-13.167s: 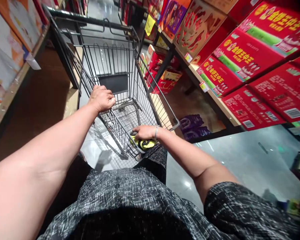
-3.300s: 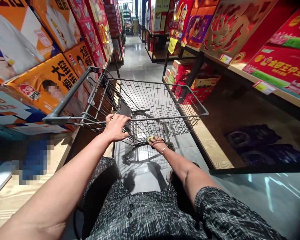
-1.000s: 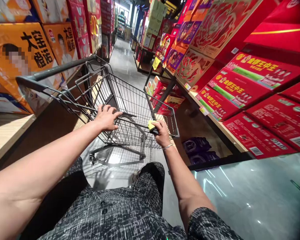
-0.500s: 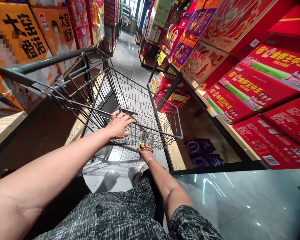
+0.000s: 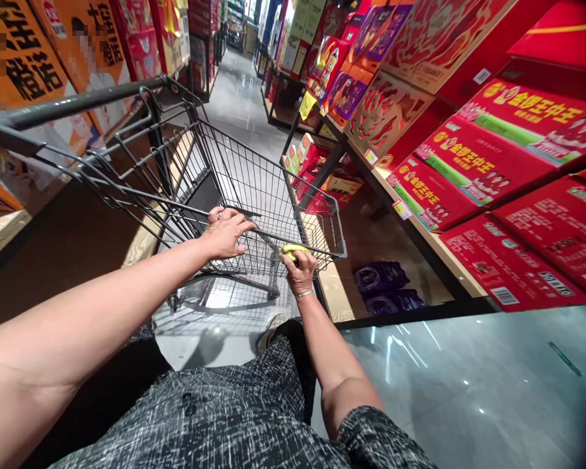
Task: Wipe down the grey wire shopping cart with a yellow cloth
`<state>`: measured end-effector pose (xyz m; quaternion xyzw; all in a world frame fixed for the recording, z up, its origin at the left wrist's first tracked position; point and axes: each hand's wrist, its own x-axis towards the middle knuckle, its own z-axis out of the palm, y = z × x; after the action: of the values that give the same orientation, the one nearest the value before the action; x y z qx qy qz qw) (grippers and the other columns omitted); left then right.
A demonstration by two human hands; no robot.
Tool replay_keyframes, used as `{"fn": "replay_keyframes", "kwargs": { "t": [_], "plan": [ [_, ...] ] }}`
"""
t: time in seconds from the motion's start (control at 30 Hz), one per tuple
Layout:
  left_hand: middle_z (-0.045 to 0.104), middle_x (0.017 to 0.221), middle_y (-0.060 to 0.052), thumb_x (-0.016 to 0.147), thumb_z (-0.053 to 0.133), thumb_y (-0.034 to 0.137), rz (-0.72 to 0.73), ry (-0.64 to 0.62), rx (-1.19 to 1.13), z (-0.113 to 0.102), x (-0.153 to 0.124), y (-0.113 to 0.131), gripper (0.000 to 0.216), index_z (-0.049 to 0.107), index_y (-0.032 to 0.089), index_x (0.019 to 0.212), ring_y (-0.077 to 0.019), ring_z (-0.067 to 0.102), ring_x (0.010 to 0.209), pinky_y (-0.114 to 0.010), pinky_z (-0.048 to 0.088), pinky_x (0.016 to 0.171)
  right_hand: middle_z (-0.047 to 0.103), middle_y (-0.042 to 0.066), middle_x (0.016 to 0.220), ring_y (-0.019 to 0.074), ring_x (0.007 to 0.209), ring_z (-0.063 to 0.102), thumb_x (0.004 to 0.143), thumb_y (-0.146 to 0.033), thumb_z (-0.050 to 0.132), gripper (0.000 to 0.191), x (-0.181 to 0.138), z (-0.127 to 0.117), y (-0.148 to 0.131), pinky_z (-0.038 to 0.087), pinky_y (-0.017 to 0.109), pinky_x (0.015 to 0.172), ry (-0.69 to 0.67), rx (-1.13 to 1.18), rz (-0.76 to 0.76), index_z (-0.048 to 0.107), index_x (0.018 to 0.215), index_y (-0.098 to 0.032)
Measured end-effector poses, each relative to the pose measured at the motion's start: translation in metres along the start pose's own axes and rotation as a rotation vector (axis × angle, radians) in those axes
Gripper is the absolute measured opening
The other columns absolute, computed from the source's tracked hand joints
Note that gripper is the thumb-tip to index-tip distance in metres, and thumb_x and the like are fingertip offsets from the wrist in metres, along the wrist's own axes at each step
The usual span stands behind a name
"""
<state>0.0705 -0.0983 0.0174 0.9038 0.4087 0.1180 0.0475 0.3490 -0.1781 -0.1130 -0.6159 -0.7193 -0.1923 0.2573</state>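
Observation:
A dark wire shopping cart (image 5: 254, 182) stands in a shop aisle, seen from its side. My left hand (image 5: 227, 232) is closed over the top wire of its near side wall. My right hand (image 5: 300, 268), with a thin bracelet on the wrist, is closed round a small yellow cloth (image 5: 293, 250) and presses it against the same rim near the cart's right corner. The cart's grey handle bar (image 5: 73, 107) runs along the upper left. The basket holds nothing that I can see.
Red gift boxes (image 5: 473, 169) fill slanted shelves on the right, with dark purple packs (image 5: 385, 286) on the low wooden shelf. Orange boxes (image 5: 39, 58) line the left shelf. A glossy grey tiled floor (image 5: 469, 378) runs down the aisle.
My right hand with the yellow cloth rose from the cart's lower wires back up to the top rim. My left hand kept its grip on the rim.

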Motion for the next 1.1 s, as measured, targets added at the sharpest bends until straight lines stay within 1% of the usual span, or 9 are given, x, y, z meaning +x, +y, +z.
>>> {"fn": "replay_keyframes", "kwargs": {
  "t": [0.17, 0.3, 0.43, 0.53, 0.6, 0.8, 0.87, 1.0, 1.1],
  "plan": [
    [0.061, 0.113, -0.006, 0.075, 0.063, 0.038, -0.028, -0.013, 0.013, 0.000, 0.009, -0.004, 0.051, 0.058, 0.029, 0.125, -0.0328, 0.039, 0.124, -0.051, 0.012, 0.107, 0.058, 0.007, 0.123, 0.0249, 0.112, 0.045, 0.087, -0.010, 0.054, 0.038, -0.044, 0.037, 0.002, 0.038, 0.040, 0.095, -0.442, 0.005, 0.133, 0.072, 0.109, -0.034],
    [0.061, 0.117, -0.006, 0.074, 0.062, 0.037, -0.054, -0.046, 0.026, -0.001, 0.018, -0.007, 0.052, 0.057, 0.030, 0.126, -0.0323, 0.037, 0.126, -0.052, 0.013, 0.106, 0.060, 0.008, 0.119, 0.0225, 0.105, 0.049, 0.077, -0.002, 0.059, 0.040, -0.048, 0.038, 0.006, 0.041, 0.034, 0.090, -0.502, 0.017, 0.131, 0.075, 0.102, -0.029],
    [0.061, 0.117, -0.006, 0.074, 0.061, 0.035, -0.063, -0.035, 0.038, -0.001, 0.024, -0.009, 0.052, 0.057, 0.030, 0.126, -0.0321, 0.038, 0.126, -0.052, 0.014, 0.106, 0.054, 0.006, 0.130, 0.0229, 0.117, 0.044, 0.079, -0.002, 0.056, 0.052, -0.009, 0.020, 0.015, 0.039, 0.037, 0.100, -0.306, 0.048, 0.066, 0.068, 0.120, -0.033],
    [0.061, 0.116, -0.007, 0.074, 0.060, 0.035, -0.060, -0.013, 0.034, -0.001, 0.025, -0.010, 0.051, 0.058, 0.030, 0.125, -0.0324, 0.038, 0.126, -0.052, 0.014, 0.106, 0.054, 0.006, 0.129, 0.0233, 0.120, 0.043, 0.085, -0.007, 0.053, 0.044, 0.016, 0.006, 0.035, 0.038, 0.041, 0.103, -0.108, 0.060, -0.009, 0.070, 0.117, -0.032],
    [0.062, 0.114, -0.007, 0.074, 0.060, 0.034, -0.056, -0.008, 0.020, -0.001, 0.025, -0.011, 0.051, 0.058, 0.029, 0.125, -0.0322, 0.039, 0.125, -0.053, 0.015, 0.106, 0.056, 0.005, 0.123, 0.0225, 0.114, 0.046, 0.085, -0.009, 0.052, 0.039, 0.016, -0.003, 0.055, 0.041, 0.040, 0.099, -0.107, 0.062, -0.004, 0.071, 0.111, -0.031],
    [0.061, 0.115, -0.007, 0.073, 0.061, 0.033, -0.043, 0.022, 0.004, 0.002, 0.024, -0.011, 0.052, 0.058, 0.029, 0.125, -0.0319, 0.038, 0.126, -0.052, 0.013, 0.107, 0.050, 0.016, 0.118, 0.0326, 0.114, 0.047, 0.074, -0.011, 0.049, 0.039, -0.009, -0.045, 0.098, 0.040, 0.057, 0.096, 0.122, 0.027, 0.521, 0.069, 0.107, -0.018],
    [0.061, 0.115, -0.007, 0.073, 0.060, 0.035, -0.038, 0.034, 0.012, 0.004, 0.023, -0.011, 0.052, 0.058, 0.029, 0.125, -0.0324, 0.038, 0.126, -0.053, 0.012, 0.108, 0.045, 0.017, 0.126, 0.0335, 0.122, 0.044, 0.075, -0.014, 0.052, 0.043, 0.008, -0.060, 0.094, 0.037, 0.056, 0.102, 0.191, 0.070, 0.491, 0.065, 0.116, -0.018],
    [0.061, 0.113, -0.007, 0.074, 0.060, 0.036, -0.040, 0.025, 0.022, 0.004, 0.023, -0.010, 0.052, 0.058, 0.029, 0.126, -0.0330, 0.038, 0.125, -0.054, 0.011, 0.107, 0.053, 0.010, 0.126, 0.0251, 0.117, 0.053, 0.071, -0.015, 0.060, 0.051, 0.065, -0.068, 0.085, 0.043, 0.042, 0.101, -0.122, 0.262, 0.213, 0.063, 0.121, -0.023],
    [0.061, 0.112, -0.007, 0.075, 0.060, 0.036, -0.046, 0.021, 0.015, 0.004, 0.025, -0.009, 0.049, 0.059, 0.029, 0.123, -0.0329, 0.038, 0.125, -0.054, 0.011, 0.107, 0.061, 0.006, 0.113, 0.0219, 0.106, 0.059, 0.067, -0.016, 0.067, 0.050, 0.089, -0.062, 0.088, 0.048, 0.036, 0.095, -0.347, 0.373, 0.206, 0.064, 0.117, -0.021]
  ]
}}
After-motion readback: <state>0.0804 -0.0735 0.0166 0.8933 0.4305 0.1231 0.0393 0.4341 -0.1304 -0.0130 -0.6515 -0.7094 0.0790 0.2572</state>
